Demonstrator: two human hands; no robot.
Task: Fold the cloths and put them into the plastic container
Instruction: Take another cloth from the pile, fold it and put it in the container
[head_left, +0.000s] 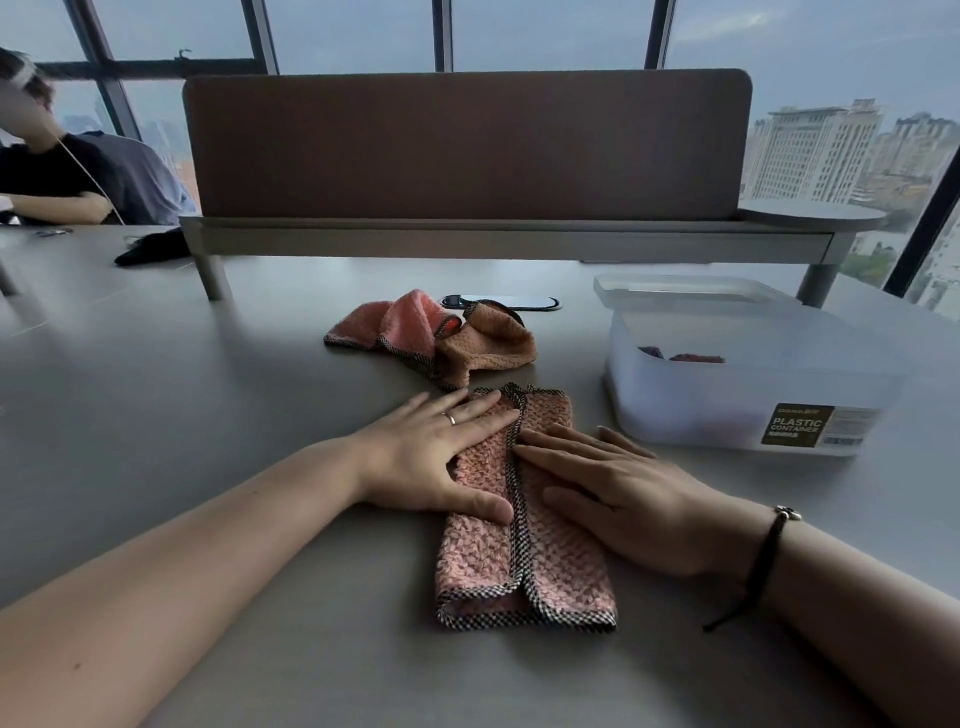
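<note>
A pink woven cloth (524, 571) with checked trim lies folded into a long strip on the grey table (208, 415), its two side edges meeting down the middle. My left hand (436, 457) presses flat on its left half with straight fingers. On its right half my right hand (618, 493) lies flat as well. Behind it a pink cloth (395, 322) and an orange-tan cloth (488, 343) lie crumpled together. The translucent plastic container (753, 384) stands open at the right, with a dark purple cloth (680, 357) showing inside.
The container's lid (685, 291) leans behind it. A brown desk divider (467, 145) on a low shelf crosses the back of the table. A dark object (150, 249) lies at the far left, near a seated person (78, 171). An oval cable port (519, 301) sits behind the cloths.
</note>
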